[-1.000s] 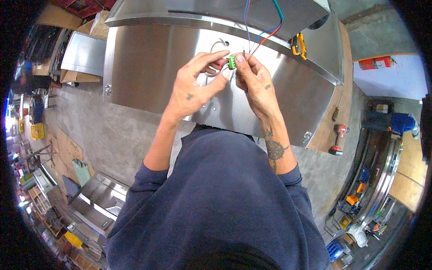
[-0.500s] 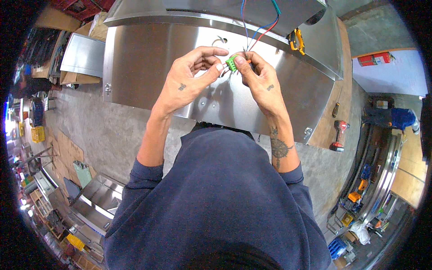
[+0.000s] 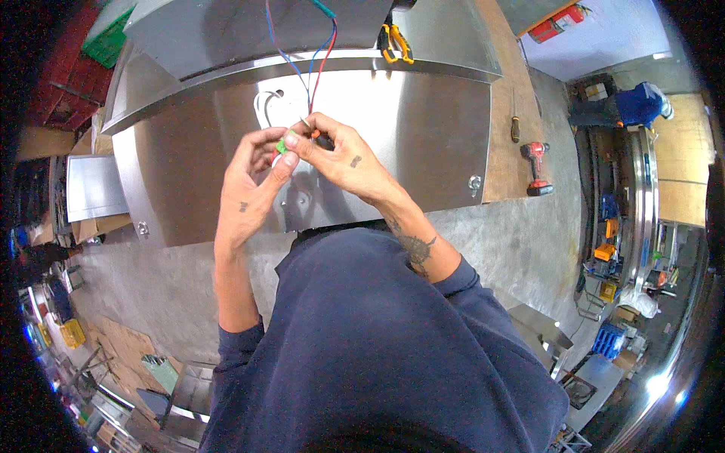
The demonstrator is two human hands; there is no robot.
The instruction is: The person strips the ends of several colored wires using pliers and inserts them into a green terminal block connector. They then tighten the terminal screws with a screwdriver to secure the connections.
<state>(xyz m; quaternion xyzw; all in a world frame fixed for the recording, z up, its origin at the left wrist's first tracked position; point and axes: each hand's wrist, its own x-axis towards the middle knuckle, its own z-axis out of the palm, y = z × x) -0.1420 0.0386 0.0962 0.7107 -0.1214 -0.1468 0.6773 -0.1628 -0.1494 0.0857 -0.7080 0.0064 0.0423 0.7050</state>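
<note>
A small green terminal connector (image 3: 282,146) is pinched between my two hands above a brushed steel panel (image 3: 423,143). My left hand (image 3: 249,181) closes thumb and fingers at its near left side, where a bit of red shows by the fingertips. My right hand (image 3: 340,155) grips its right side between thumb and forefinger. In the curled fingers of that hand also sits an orange-and-black handle (image 3: 323,140), its tool mostly hidden. Red and blue wires (image 3: 311,83) drop from the grey housing above to my right fingers; their ends are hidden.
A white cable (image 3: 260,106) loops from a hole in the panel. Yellow-and-black pliers (image 3: 396,45) hang over the housing's ledge. On the wooden board at right lie a screwdriver (image 3: 515,128) and a red cordless drill (image 3: 537,167). Far right, a person in blue (image 3: 638,106) bends over.
The whole view has shifted, with the bench now further left and lower. My hands have come closer together, and my left fingers have closed up against the green connector.
</note>
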